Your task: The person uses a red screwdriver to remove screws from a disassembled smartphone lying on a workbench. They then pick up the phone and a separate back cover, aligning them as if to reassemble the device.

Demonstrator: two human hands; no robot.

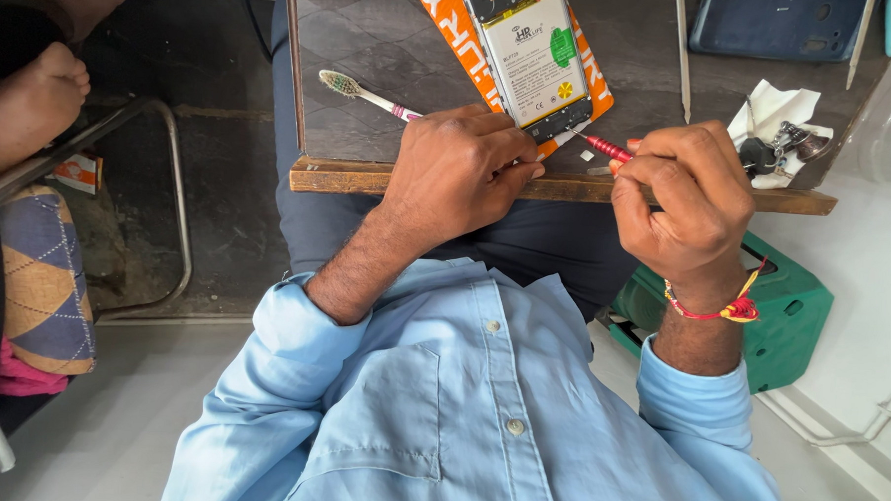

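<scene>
An opened phone (531,56) with its white battery exposed lies on an orange mat (460,39) on the dark table (374,41). My left hand (458,172) is curled at the phone's near corner, its fingertips pressed against the edge. In my right hand (684,195), which wears a red thread bracelet, is a red-handled screwdriver (607,147). The screwdriver's metal tip points at the phone's near end. A toothbrush (367,95) lies on the table just left of my left hand.
The table's wooden front edge (339,178) runs under both hands. White tissue with small metal parts (780,134) lies to the right. A blue cover (779,25) and a thin tool (681,51) lie farther back. A green stool (789,312) stands at the lower right, another person's limbs (31,98) at the left.
</scene>
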